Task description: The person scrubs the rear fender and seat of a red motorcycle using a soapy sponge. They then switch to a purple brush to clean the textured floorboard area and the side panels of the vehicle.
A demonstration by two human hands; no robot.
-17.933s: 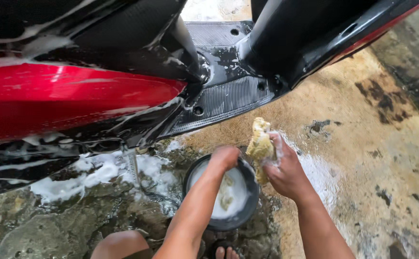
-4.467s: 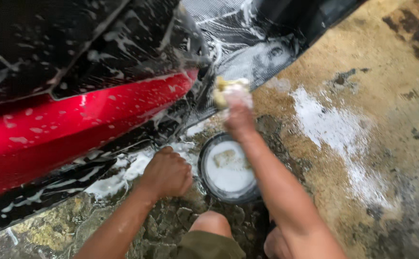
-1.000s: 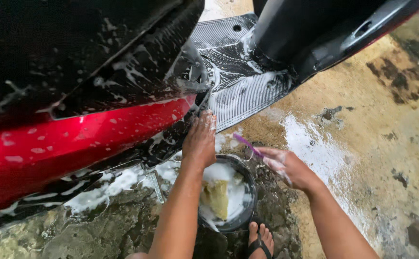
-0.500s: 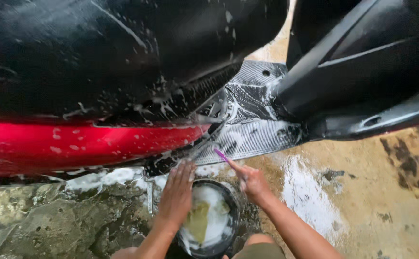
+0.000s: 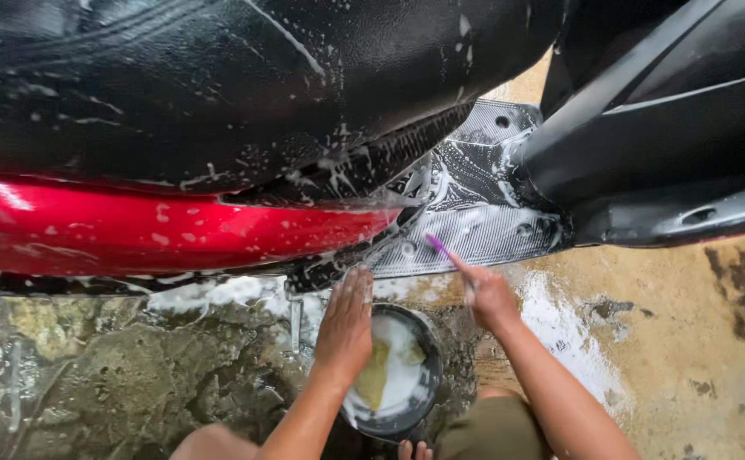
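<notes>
A thin purple brush sticks up and to the left out of the right hand, whose fingers are curled tight around its lower end; the free tip lies on or just over the soapy ribbed footboard of the scooter, near the board's lower edge. Whether the tip touches the board cannot be told.

The left hand lies flat and palm down, fingers together and stretched toward the underside of the red side panel, gripping nothing. It hovers over the left rim of one round black basin that stands on the ground between the two forearms. In the basin's foamy water lies one yellow sponge, partly hidden under the left wrist and well apart from the brush.

Above the red panel bulges the black, suds-streaked scooter body, which overhangs both hands; to the right the black front fairing closes in the footboard. Open room lies to the right on the wet concrete floor, where a patch of white foam runs beside the right forearm. To the left the ground is wet and rough.
</notes>
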